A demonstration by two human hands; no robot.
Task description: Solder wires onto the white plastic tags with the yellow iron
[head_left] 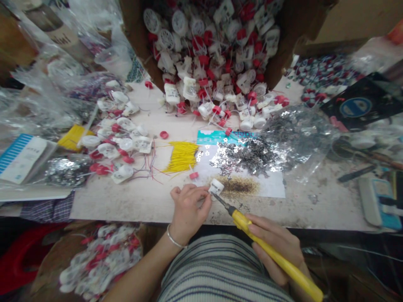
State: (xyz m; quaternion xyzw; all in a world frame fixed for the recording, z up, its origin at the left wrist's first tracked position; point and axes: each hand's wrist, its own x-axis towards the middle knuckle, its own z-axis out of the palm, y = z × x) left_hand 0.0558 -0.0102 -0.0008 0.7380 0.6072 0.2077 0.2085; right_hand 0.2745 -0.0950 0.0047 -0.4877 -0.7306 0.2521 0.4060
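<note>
Head view over the near edge of a workbench (132, 201). The left hand (188, 209) is curled shut, thumb and fingertips pinching a small white plastic part (216, 186) just above the bench edge; a thin bracelet (175, 239) circles the wrist. The right hand (277, 247) is wrapped around the yellow handle of a soldering iron (267, 247), fingers closed over the shaft. The iron's dark tip points up and to the left and meets the white part at its lower side; whether it actually touches cannot be told.

Just beyond the part lies a patch of fine brownish grains (241, 185) on a white sheet (270, 184). Behind it spreads a heap of small grey metal pieces (252, 153), partly on a clear plastic bag (302, 138). To the left of these lies a bundle of short yellow wires (181, 156), with a loose red cap (194, 175) near its lower end.

At the far side, a tipped cardboard box (135, 33) spills white and red plastic parts (214, 63) onto the bench. A smaller cluster of like parts with thin wires (121, 147) lies at left, beside a blue-striped white carton (22, 157). A basket of finished pieces (100, 256) sits below the bench at lower left. The person's striped garment (217, 268) fills the foreground.
</note>
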